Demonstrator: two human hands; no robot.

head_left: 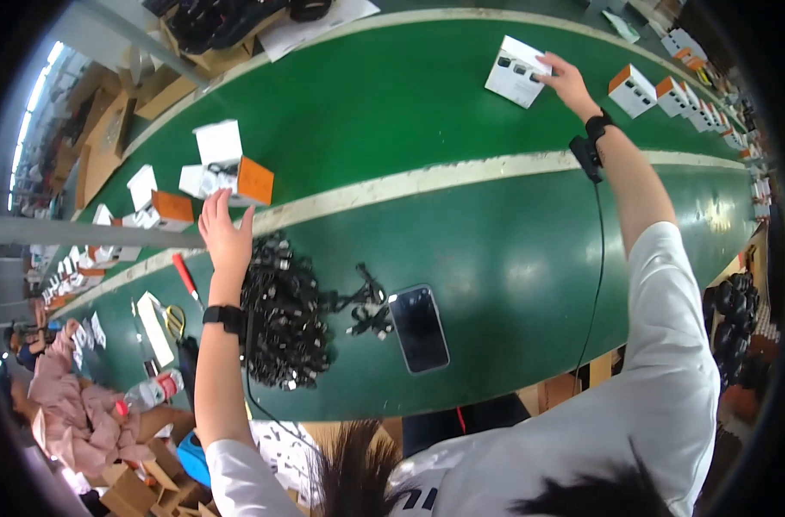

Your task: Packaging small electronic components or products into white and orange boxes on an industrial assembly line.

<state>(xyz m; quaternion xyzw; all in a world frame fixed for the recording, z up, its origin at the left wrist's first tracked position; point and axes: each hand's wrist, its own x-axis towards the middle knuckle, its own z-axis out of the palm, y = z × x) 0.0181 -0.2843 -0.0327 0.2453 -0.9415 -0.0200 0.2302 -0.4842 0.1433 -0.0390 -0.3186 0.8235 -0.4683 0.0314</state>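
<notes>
At the far right of the belt, my right hand [572, 89] has its fingers closed on the right edge of a white box [515, 76] with small dark pictures on its face. The box looks tilted; whether it rests on the belt I cannot tell. My left hand [228, 233] is open, thumb apart from the fingers, with its fingertips at the near side of an open white-and-orange box [255, 181]. That box has its lid flap raised and something clear and dark inside. Just right of my left forearm lies a large heap of black cables [287, 319].
A green conveyor belt [366, 112] runs behind the green table [530, 284]. On the table are a phone [419, 329], loose cables [371, 320], yellow-handled scissors [175, 320] and a red-handled tool [185, 274]. More boxes [634, 91] line the belt. Another person [82, 405] sits left, by a bottle [155, 392].
</notes>
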